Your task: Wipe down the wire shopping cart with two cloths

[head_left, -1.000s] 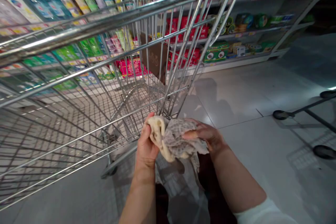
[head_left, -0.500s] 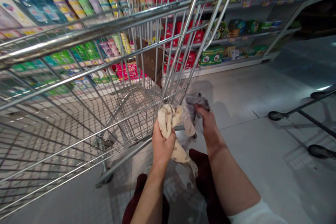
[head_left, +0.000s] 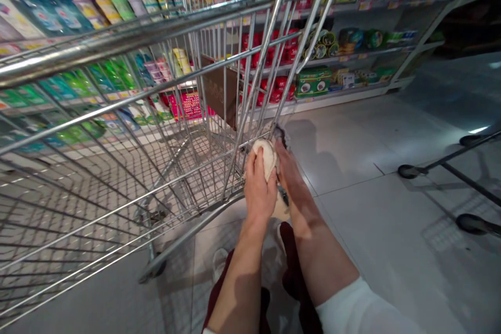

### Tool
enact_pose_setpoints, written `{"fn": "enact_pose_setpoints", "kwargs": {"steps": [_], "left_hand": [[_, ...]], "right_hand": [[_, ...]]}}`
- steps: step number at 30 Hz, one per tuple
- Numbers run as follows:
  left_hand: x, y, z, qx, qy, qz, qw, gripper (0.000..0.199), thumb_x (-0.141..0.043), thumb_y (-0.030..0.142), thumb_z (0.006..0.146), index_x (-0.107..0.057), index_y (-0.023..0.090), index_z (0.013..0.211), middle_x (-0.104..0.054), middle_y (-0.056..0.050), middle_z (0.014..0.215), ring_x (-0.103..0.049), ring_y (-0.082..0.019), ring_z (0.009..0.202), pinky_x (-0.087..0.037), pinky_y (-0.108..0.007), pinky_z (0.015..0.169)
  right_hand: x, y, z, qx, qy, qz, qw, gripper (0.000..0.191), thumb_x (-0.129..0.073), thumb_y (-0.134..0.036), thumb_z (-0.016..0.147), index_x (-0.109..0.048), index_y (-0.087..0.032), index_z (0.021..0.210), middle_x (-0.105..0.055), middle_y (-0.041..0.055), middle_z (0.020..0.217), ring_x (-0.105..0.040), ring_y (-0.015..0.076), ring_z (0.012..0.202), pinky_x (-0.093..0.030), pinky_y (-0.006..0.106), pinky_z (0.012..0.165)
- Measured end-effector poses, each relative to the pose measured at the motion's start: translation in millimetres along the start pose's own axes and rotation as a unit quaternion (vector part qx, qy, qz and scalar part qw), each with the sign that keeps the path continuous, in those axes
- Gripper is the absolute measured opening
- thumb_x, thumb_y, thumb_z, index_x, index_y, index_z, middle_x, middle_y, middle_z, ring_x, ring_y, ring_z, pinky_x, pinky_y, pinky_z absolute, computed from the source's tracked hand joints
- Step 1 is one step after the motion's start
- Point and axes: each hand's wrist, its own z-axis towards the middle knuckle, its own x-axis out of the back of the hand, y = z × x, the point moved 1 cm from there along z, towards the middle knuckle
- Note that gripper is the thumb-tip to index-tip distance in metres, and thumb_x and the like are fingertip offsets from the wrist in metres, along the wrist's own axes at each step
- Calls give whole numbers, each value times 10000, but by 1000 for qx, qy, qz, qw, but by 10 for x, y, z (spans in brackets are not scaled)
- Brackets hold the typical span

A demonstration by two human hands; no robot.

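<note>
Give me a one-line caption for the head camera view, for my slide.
Left hand and right hand hold a crumpled cream cloth over a wire shopping cart beside stocked store shelves.

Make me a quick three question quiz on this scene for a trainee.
1. Multiple choice: what is the left hand holding? A a cream cloth, B a cart handle, C a shelf label.
2. True or false: the green box stands on a store shelf beyond the wire shopping cart.
3. Fill the gap: the right sleeve is ____.

Key: 1 A; 2 true; 3 white.
</note>
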Motion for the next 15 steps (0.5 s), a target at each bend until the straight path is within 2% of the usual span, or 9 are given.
{"fn": "enact_pose_setpoints", "kwargs": {"steps": [2,4,7,10,12,15], "left_hand": [[-52,-51,-32,20,-6,11,1000,535,-429,352,970,-372,159,1466,-399,-189,1446,-392,-262,1374,-358,-453,1130],[-90,-90,-80,36,-11,23,999,509,-431,329,965,-405,151,1442,-437,-187,1382,-449,-262,1312,-397,-449,1095],[-110,-117,-170,40,-14,46,998,481,-434,276,957,-425,131,1415,-450,-185,1364,-460,-256,1288,-406,-430,1086],[-95,-118,-282,52,-12,64,996,446,-437,266,950,-454,101,1364,-463,-198,1361,-437,-275,1308,-386,-449,1103],[-73,-124,-357,82,-25,77,993,431,-431,264,946,-459,92,1340,-489,-200,1331,-449,-289,1293,-391,-467,1093],[-30,-166,-442,156,-79,101,979,400,-422,215,925,-483,65,1291,-543,-200,1235,-508,-302,1222,-427,-460,1048]], "right_hand": [[24,23,3,-63,-21,13,998,660,-419,-689,871,-637,-164,1206,-727,122,1034,-700,231,974,-559,370,854],[63,-9,-34,-89,-26,-6,996,593,-494,-663,844,-672,-167,1116,-731,116,978,-703,225,907,-559,347,798],[118,-108,-110,-82,-33,-47,995,489,-554,-601,826,-694,-176,1024,-735,91,896,-693,208,872,-546,311,768],[160,-161,-169,-75,-76,-62,992,429,-562,-557,820,-694,-177,967,-731,66,847,-679,201,847,-540,313,774],[194,-141,-216,-79,-102,-80,988,409,-563,-545,817,-696,-177,938,-731,66,870,-674,214,862,-538,339,798],[251,-68,-345,-71,-117,-128,982,346,-642,-501,770,-710,-193,912,-731,66,937,-664,233,943,-509,380,907]]}}
